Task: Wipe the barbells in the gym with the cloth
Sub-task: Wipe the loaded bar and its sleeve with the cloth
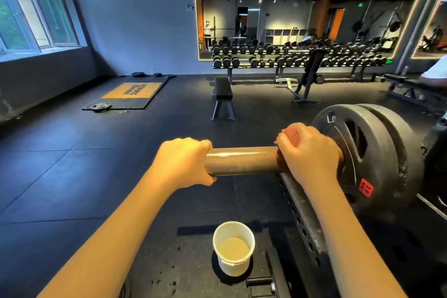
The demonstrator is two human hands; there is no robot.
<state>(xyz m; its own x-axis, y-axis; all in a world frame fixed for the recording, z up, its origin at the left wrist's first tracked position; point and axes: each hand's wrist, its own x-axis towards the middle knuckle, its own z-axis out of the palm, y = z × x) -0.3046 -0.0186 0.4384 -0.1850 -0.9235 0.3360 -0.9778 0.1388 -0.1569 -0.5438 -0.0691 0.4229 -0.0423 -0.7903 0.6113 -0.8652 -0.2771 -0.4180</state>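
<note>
A barbell's metal sleeve [242,160] runs left to right in front of me, loaded with two black weight plates [367,152] on the right. My left hand [183,161] grips the sleeve's free end. My right hand [308,152] is wrapped over the sleeve right beside the inner plate, holding a reddish-brown cloth [290,134] against the metal. Only a small patch of the cloth shows between the fingers and under the palm.
A white cup of pale liquid [233,248] stands on the black rubber floor below the sleeve. A perforated rack beam [302,213] slants down under my right arm. Farther off stand a flat bench [223,97], a dumbbell rack [297,59] below a mirror, and a lifting platform [131,94].
</note>
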